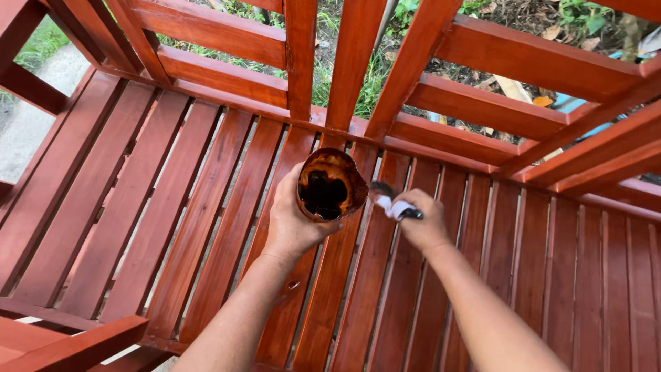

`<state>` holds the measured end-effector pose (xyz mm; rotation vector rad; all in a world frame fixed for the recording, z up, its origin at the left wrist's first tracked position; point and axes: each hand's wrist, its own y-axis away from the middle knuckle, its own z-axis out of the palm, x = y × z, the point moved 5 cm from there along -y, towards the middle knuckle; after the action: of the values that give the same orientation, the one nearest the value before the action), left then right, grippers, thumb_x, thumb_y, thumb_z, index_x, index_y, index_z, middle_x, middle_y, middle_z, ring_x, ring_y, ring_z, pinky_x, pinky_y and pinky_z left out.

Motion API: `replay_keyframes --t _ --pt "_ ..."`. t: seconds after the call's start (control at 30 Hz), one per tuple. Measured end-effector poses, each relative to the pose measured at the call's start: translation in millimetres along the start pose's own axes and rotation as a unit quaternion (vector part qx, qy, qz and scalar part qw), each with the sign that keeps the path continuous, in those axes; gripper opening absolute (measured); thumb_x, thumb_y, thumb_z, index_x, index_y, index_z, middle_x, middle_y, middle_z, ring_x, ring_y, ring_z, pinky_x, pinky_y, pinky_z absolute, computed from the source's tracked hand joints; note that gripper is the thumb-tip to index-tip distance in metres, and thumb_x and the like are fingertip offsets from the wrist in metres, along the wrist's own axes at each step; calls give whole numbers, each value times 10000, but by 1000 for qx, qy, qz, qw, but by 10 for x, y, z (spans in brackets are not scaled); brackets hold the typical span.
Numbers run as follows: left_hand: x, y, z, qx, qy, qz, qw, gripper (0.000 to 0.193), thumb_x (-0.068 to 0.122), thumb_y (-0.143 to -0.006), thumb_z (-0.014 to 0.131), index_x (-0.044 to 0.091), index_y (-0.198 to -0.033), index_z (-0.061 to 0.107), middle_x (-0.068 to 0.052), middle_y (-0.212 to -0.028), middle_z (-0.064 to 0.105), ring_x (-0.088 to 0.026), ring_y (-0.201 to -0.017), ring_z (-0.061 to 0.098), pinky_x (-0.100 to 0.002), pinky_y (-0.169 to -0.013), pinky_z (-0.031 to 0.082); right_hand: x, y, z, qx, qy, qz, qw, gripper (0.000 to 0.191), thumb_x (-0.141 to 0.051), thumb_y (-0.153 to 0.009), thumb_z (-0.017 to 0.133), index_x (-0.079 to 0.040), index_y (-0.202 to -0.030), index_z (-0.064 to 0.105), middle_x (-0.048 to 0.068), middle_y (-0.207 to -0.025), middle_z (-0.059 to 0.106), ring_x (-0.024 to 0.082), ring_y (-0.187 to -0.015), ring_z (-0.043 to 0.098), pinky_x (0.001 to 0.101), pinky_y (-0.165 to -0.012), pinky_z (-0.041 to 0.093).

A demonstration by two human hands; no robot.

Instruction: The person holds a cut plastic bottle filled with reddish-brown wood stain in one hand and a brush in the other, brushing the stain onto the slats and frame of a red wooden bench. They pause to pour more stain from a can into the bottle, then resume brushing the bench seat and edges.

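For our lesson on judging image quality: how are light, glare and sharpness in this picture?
Head view: soft, even daylight; glossy sheen on the red slatted bench; the stained container in the left hand is sharp, the brush in the right hand slightly blurred.

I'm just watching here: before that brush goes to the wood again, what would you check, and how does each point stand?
1. Cup firmly held by left hand: ok.
2. Cup has dark stain in it: ok.
3. Brush gripped by right hand: ok.
4. Bristles loaded with stain: cannot tell.
5. Cup level enough not to spill: not ok, tilted toward the camera.
6. Seat slats free of loose things: ok.
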<state>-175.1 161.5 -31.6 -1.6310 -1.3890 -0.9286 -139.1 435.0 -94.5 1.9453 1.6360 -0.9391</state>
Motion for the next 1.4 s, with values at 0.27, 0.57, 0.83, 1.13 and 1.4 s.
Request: replay_keyframes --t 0.27,0.57,0.83,1.13,1.4 --pt "234 403 -155 -3 -10 69 998 1049 190 -481 980 105 -1398 477 -136 -1334 592 -319 -1277 569 -422 -1080 477 -482 1118 103 -63 9 -8 998 226 43 -669 740 -112 -833 761 96 -847 706 282 -822 713 364 -726 540" --pt "416 970 -382 -31 25 81 996 1021 171 -493 979 122 -1393 498 -105 -1300 614 -288 -1244 600 -402 -1079 505 -866 2417 121 -81 -44 -2 996 235 61 -637 726 -80 -824 748 91 -853 715 267 -839 734 367 -750 558" --pt "514 1235 -358 -37 38 59 997 1083 169 -487 997 110 -1428 463 -118 -1338 577 -264 -1264 581 -381 -1089 487 -1162 3199 100 -123 -73 8 990 219 68 -611 732 -75 -777 719 82 -810 679 270 -826 709 355 -730 539" --pt "585 1431 -173 -53 52 78 994 1072 158 -482 1009 106 -1415 484 -108 -1346 580 -271 -1275 577 -377 -1106 483 -1167 3510 49 -157 -113 24 981 217 78 -623 699 -66 -785 710 84 -827 674 259 -845 704 330 -748 541" --pt "450 1300 -137 -60 31 57 996 1093 149 -473 999 103 -1429 473 -118 -1349 587 -279 -1279 586 -382 -1102 486 -655 3477 -167 -171 -229 175 942 109 83 -705 695 -17 -743 715 71 -851 728 170 -838 705 302 -754 535"
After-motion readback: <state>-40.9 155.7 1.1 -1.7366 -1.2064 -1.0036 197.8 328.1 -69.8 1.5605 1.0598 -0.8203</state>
